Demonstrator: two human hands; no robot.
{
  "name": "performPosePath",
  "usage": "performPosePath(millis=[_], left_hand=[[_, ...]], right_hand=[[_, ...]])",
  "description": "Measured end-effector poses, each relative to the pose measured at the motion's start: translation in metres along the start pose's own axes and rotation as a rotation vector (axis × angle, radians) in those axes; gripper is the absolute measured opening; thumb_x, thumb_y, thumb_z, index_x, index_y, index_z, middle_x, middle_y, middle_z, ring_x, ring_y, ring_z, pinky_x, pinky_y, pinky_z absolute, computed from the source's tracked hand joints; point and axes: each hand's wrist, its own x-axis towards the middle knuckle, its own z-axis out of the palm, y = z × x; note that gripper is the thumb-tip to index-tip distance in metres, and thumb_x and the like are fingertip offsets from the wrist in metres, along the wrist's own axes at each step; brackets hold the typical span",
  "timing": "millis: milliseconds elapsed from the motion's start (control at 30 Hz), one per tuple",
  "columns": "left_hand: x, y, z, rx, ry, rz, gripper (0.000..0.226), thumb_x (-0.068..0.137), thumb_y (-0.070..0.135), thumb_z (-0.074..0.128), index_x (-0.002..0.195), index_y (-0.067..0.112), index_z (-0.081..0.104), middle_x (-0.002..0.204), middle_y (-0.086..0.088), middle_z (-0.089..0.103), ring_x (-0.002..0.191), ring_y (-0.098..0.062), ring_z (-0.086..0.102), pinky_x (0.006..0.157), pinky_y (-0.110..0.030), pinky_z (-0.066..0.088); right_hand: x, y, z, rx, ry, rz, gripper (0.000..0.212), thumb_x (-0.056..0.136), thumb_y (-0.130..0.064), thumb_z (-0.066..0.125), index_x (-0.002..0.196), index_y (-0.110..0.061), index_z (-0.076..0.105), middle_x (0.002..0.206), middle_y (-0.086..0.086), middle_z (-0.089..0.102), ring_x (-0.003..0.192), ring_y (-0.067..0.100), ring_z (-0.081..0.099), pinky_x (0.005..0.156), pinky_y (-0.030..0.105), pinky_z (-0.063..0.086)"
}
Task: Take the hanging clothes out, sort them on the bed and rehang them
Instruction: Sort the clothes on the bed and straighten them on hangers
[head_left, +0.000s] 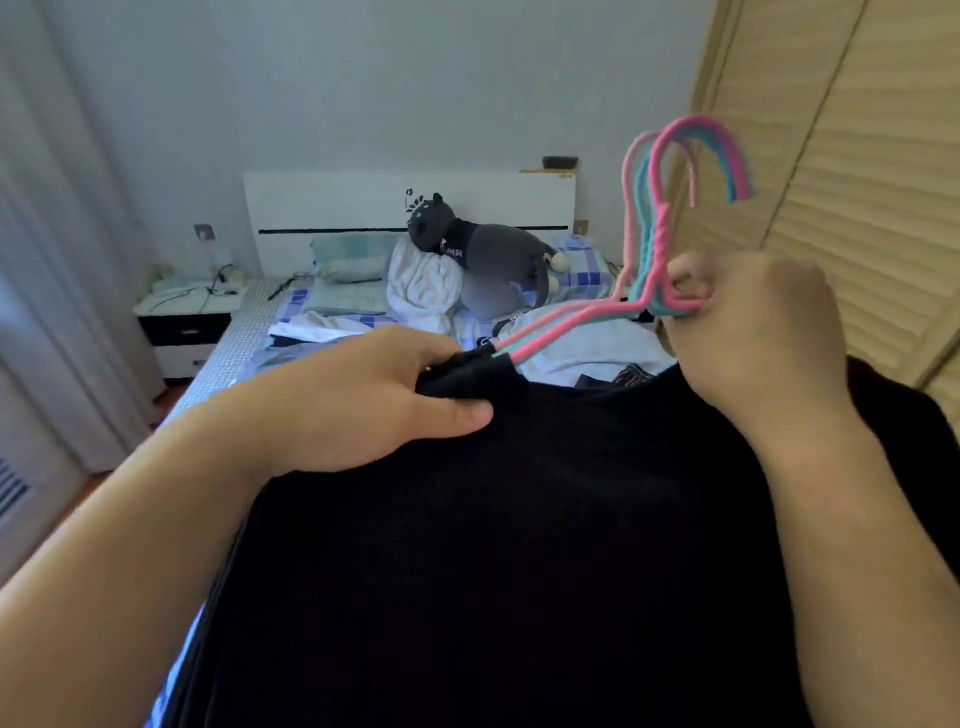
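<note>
- My left hand (374, 400) pinches the shoulder edge of a large black knit garment (493, 545), thumb on top of the cloth, fingers curled under the fold where the hanger arm enters.
- My right hand (753, 332) is closed round the necks of a bundle of pink and teal wire hangers with wrapped coating (660, 249); I count at least three hooks, all curving up above my fist.
- From that fist the hanger arms slope down to my left hand and run into the black cloth there. I judge the garment is being fitted on or drawn off; the frame does not tell which.
- The black garment hangs below both grips and fills the near view, hiding whatever lies under it.
- Just beyond my hands, on the bed with the blue checked sheet (291, 306), lie loose clothes: a pale grey piece (587, 348) past my right fist, a white one (311, 330) past my left.
- Judgement: taking out looks largely done, sorting under way, rehanging not yet visibly finished.
- Further off, a grey plush cat toy (483, 249) lies on white bedding by the white headboard (363, 202).
- To the right of my right grip, the slatted wooden wardrobe door (857, 182); its inside is out of view.
</note>
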Motion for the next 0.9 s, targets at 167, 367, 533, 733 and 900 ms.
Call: performPosePath(millis=[167, 367, 533, 733, 900], left_hand=[[0.067, -0.102, -0.013, -0.082, 0.192, -0.113, 0.038, 0.078, 0.065, 0.072, 0.085, 0.028, 0.068, 0.075, 0.0, 0.069, 0.067, -0.017, 0.064, 0.07, -0.035, 0.048], [0.19, -0.312, 0.085, -0.169, 0.048, -0.413, 0.028, 0.088, 0.048, 0.072, 0.085, 0.022, 0.063, 0.081, 0.003, 0.065, 0.078, -0.018, 0.064, 0.067, -0.03, 0.045], [0.249, -0.446, 0.142, -0.269, -0.103, -0.506, 0.024, 0.091, 0.048, 0.068, 0.087, 0.025, 0.063, 0.079, 0.005, 0.067, 0.078, -0.019, 0.066, 0.073, -0.034, 0.051], [0.306, -0.498, 0.142, -0.314, -0.091, -0.395, 0.018, 0.094, 0.043, 0.066, 0.11, 0.04, 0.059, 0.096, 0.022, 0.067, 0.089, -0.002, 0.063, 0.079, -0.025, 0.051], [0.376, -0.576, 0.202, -0.097, 0.088, -0.412, 0.037, 0.098, 0.044, 0.059, 0.132, 0.032, 0.055, 0.111, 0.013, 0.062, 0.103, -0.014, 0.056, 0.082, -0.036, 0.045]], right_hand=[[0.061, -0.013, 0.127, -0.045, -0.159, -0.011, 0.018, 0.093, -0.016, 0.06, 0.1, -0.024, 0.074, 0.08, 0.004, 0.057, 0.073, 0.025, 0.046, 0.066, 0.03, 0.035], [0.033, 0.023, 0.38, -0.205, -0.75, 0.132, 0.029, 0.089, -0.007, 0.052, 0.107, -0.023, 0.068, 0.102, 0.014, 0.064, 0.098, 0.039, 0.06, 0.08, 0.04, 0.05], [-0.012, 0.035, 0.514, -0.24, -0.893, 0.193, 0.03, 0.09, -0.005, 0.049, 0.108, -0.024, 0.064, 0.098, 0.012, 0.068, 0.091, 0.037, 0.063, 0.073, 0.038, 0.046], [0.019, 0.052, 0.577, -0.306, -0.764, 0.258, 0.025, 0.084, 0.001, 0.053, 0.097, -0.017, 0.064, 0.079, 0.009, 0.063, 0.069, 0.033, 0.047, 0.061, 0.036, 0.036], [0.009, 0.1, 0.722, -0.308, -0.805, 0.257, 0.027, 0.09, -0.003, 0.05, 0.107, -0.015, 0.067, 0.094, 0.014, 0.066, 0.087, 0.039, 0.059, 0.069, 0.039, 0.042]])
